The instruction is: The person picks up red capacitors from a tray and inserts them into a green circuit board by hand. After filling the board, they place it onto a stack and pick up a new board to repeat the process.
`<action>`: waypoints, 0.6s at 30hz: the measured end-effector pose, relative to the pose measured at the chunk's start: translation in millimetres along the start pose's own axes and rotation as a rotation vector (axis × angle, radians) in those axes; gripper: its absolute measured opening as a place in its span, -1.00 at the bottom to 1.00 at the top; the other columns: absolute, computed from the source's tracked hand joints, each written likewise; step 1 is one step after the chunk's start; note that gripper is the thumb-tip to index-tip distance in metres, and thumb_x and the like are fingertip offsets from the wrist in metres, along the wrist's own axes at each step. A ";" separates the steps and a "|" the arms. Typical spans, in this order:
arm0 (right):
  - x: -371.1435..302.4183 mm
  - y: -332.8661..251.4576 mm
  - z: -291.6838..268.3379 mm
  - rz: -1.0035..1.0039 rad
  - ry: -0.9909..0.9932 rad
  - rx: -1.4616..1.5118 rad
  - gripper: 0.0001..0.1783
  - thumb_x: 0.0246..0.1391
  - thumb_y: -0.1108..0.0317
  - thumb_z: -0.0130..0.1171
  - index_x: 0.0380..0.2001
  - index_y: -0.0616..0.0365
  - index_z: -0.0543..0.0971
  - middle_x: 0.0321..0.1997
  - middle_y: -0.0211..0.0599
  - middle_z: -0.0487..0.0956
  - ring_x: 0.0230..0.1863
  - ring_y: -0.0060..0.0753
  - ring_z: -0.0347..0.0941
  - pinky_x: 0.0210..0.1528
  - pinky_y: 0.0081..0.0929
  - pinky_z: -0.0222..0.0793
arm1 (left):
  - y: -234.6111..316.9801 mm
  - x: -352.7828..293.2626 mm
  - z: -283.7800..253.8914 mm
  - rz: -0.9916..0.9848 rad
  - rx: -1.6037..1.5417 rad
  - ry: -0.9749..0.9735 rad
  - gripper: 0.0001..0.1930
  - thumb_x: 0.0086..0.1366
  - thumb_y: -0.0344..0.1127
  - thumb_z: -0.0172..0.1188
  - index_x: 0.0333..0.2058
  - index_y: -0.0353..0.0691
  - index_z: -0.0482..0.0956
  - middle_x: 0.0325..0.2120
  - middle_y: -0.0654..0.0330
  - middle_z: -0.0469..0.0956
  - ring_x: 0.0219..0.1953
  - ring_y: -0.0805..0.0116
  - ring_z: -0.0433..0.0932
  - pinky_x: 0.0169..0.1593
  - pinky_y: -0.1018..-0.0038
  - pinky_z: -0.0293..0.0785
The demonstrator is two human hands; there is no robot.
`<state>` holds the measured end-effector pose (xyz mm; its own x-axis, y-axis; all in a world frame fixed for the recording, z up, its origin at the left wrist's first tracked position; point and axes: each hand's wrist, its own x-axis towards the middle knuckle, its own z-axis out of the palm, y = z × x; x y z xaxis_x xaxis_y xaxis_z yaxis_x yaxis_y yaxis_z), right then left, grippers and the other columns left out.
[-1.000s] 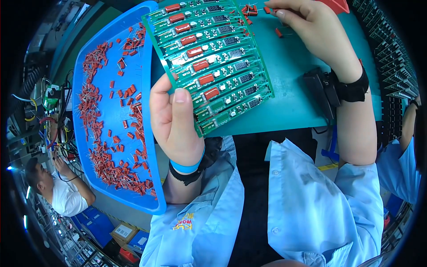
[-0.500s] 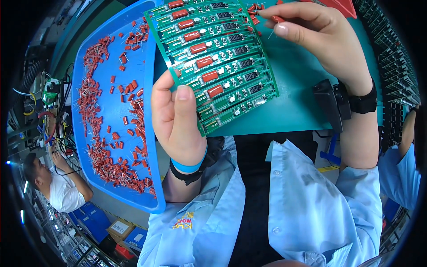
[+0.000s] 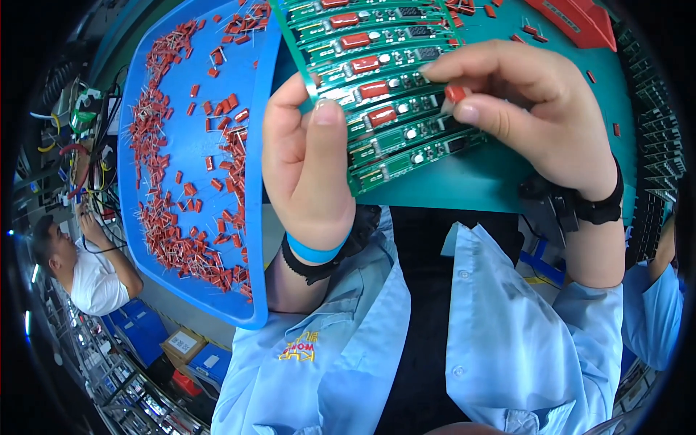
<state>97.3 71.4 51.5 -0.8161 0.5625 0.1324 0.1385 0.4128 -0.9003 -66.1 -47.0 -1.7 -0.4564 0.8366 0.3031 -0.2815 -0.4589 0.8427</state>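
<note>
My left hand [image 3: 310,156] grips the left edge of a green circuit board panel [image 3: 406,161], its thumb on top. The panel is divided into several narrow strips, most carrying a red rectangular capacitor [image 3: 375,89] and a small dark display. Two strips nearest me have no red part on them. Between thumb and fingertips, my right hand [image 3: 540,109] pinches a red capacitor [image 3: 455,93] over the right side of the panel. Its leads are hard to make out. The panel's far end runs past the top of the view.
A blue tray [image 3: 259,217] at the left holds many loose red capacitors [image 3: 192,264]. More lie scattered on the green work surface [image 3: 507,170], near a red bin [image 3: 573,22]. Racked boards [image 3: 649,109] line the right side. Another person [image 3: 90,268] works at far left.
My right hand has brought its capacitor nearer, from beyond the panel's far right to over its right side. In the picture, the panel and my left hand have shifted right and up.
</note>
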 end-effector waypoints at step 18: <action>7.4 1.9 38.3 -0.441 -0.109 -0.297 -0.77 -0.15 0.55 0.18 -0.30 0.26 0.56 -0.37 -0.20 0.53 -0.33 -0.29 0.45 -0.28 -0.49 0.34 | -6.1 -10.1 -17.5 0.001 0.020 -0.005 -0.68 0.33 -0.37 -0.16 -0.04 -0.47 0.25 -0.19 -0.08 0.48 -0.20 0.29 0.53 -0.12 0.42 0.48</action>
<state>70.1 48.9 34.8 -0.8840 0.2192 0.4129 -0.0907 0.7862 -0.6113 -74.5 -57.9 -17.7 -0.4525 0.8377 0.3060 -0.2644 -0.4537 0.8510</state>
